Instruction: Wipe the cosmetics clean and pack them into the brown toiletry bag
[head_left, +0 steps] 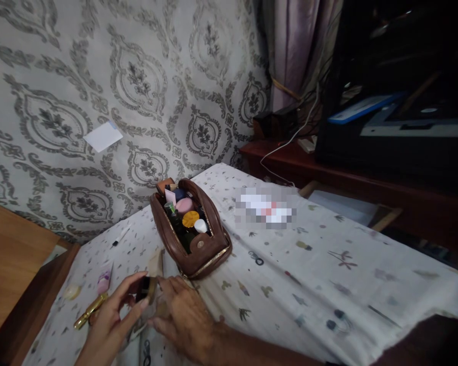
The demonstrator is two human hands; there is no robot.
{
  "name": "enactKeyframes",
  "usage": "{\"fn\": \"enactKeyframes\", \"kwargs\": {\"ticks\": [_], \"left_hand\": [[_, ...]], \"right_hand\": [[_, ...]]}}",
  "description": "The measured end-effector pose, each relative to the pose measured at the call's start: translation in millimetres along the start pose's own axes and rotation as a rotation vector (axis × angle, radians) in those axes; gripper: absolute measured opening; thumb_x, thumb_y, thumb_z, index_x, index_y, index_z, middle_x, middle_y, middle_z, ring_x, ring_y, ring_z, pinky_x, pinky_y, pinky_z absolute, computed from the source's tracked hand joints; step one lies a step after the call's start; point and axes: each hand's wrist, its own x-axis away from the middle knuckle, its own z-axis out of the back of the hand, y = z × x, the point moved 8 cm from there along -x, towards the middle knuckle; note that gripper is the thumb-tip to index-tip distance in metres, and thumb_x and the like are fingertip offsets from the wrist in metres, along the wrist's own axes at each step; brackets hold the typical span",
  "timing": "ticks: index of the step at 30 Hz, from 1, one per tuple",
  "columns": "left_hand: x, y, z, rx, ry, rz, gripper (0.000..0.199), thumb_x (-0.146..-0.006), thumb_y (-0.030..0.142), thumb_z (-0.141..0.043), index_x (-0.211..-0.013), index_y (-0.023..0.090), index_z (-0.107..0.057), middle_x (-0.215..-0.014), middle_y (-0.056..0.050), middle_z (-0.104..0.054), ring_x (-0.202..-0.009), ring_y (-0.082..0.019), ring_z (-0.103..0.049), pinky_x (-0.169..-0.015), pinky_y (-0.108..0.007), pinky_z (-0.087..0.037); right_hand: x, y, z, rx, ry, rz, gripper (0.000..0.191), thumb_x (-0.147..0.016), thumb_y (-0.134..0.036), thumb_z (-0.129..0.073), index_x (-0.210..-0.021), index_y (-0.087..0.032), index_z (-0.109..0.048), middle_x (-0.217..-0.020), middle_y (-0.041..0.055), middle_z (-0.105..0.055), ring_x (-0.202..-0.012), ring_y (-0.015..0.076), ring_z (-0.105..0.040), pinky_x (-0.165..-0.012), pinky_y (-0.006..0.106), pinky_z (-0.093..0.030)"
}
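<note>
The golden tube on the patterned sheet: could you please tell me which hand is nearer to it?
Left. The left hand is just to the right of the golden tube; the right hand is farther away, beyond the left hand.

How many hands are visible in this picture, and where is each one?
2: the left hand holds a dark item in front of the bag; the right hand is close beside it, on the right.
</note>
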Motion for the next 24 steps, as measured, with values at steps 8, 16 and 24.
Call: {"fn": "enactKeyframes", "kwargs": {"ticks": [8, 16, 24], "left_hand": [[3.7, 14.5, -10.6, 0.018, -0.032, -0.1, 0.046, -0.083, 0.047, -0.067, -0.122, 0.023, -0.065, -0.128, -0.008, -0.069, -0.116, -0.026, -0.066, -0.101, -0.035, -0.053], [11.9, 17.3, -27.0, -0.222, 0.117, -0.13, 0.037, -0.092, 0.054, -0.048, -0.109, 0.023, -0.057, -0.09, -0.004, -0.075, -0.084, -0.024, -0.074, -0.069, -0.03, -0.058], [10.0, 15.2, -33.7, -0.217, 0.137, -0.073, 0.039, -0.096, 0.056, -0.035, -0.094, 0.024, -0.056, -0.067, 0.001, -0.066, -0.062, -0.02, -0.066, -0.058, -0.027, -0.048]], "right_hand": [[-6.6, 7.0, 4.3, -0.294, 0.079, -0.039, 0.053, -0.076, -0.017, -0.079, -0.126, -0.018, -0.06, -0.12, 0.0099, -0.068, -0.111, 0.0255, -0.062, -0.097, 0.036, -0.046], [-6.1, 1.1, 4.1, -0.217, 0.062, -0.011, 0.039, -0.074, -0.012, -0.071, -0.113, -0.015, -0.065, -0.112, 0.0114, -0.071, -0.104, 0.0257, -0.064, -0.092, 0.035, -0.048], [0.5, -2.4, 0.1, -0.154, -0.028, -0.017, 0.049, -0.073, -0.016, -0.078, -0.119, -0.017, -0.061, -0.121, 0.0115, -0.067, -0.115, 0.0282, -0.06, -0.099, 0.037, -0.044]]}}
